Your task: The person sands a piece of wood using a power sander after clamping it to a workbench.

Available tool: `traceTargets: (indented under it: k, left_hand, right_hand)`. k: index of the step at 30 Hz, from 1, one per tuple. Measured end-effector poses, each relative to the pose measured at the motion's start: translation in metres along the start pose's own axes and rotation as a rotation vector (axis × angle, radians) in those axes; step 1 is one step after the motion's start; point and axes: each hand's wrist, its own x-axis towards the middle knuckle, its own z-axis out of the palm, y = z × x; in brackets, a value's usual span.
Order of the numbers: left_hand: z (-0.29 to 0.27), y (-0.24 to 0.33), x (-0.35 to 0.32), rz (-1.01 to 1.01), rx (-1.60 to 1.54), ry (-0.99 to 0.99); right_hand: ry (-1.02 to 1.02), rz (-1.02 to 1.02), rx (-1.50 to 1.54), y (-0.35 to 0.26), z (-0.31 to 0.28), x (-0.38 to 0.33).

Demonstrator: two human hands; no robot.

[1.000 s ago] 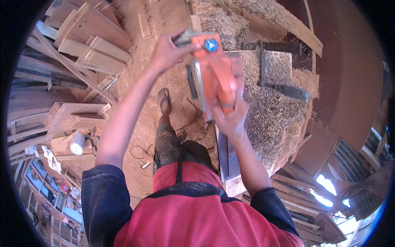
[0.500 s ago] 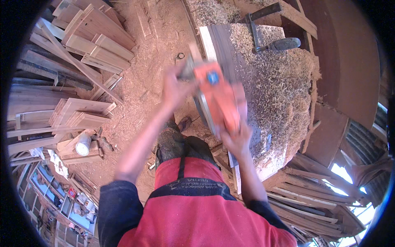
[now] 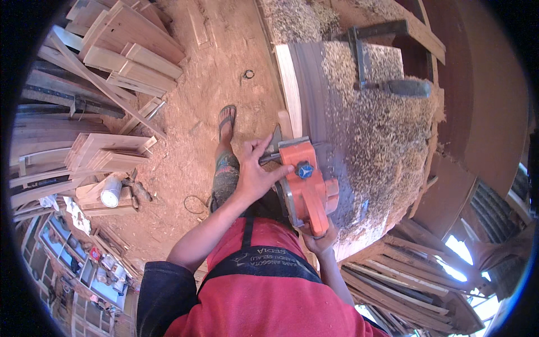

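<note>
An orange electric planer [image 3: 307,191] with a blue front knob sits at the left edge of a dark-faced board [image 3: 312,101] on the bench. My right hand [image 3: 321,238] is closed around its rear handle, partly hidden by the tool's body. At the planer's left side, my left hand [image 3: 254,174] holds the dark metal guide [image 3: 272,151], its thumb reaching onto the front of the body. A pale wood strip [image 3: 289,90] runs along the board's edge, ahead of the planer. Curly shavings [image 3: 382,132] cover much of the board.
A clamp with a dark handle [image 3: 410,88] grips the board at the far end. On the left, stacked planks [image 3: 135,67] and a white can [image 3: 111,194] stand on the dusty floor. Curved wood pieces [image 3: 393,281] lie at the lower right.
Both hands have drawn the planer back toward my body. My left foot, in a sandal, now shows on the floor left of the bench.
</note>
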Motion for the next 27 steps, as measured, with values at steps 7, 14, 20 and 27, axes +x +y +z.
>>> traceTargets:
  k: [7,14,20,27]
  left_hand:
    - [-0.056,0.015,0.134,0.118,0.073,0.026]
    - [-0.1,0.045,0.246,0.134,0.034,0.074]
    - [-0.158,0.083,0.315,0.194,-0.096,0.134]
    - [-0.155,0.125,0.089,0.332,-0.138,0.243]
  right_hand:
    - [0.014,-0.1,0.06,-0.067,0.03,0.14]
    - [0.036,-0.234,0.005,-0.104,0.049,0.247]
    - [-0.048,-0.199,0.142,-0.162,0.058,0.337]
    - [-0.235,-0.177,0.669,-0.15,-0.022,0.17]
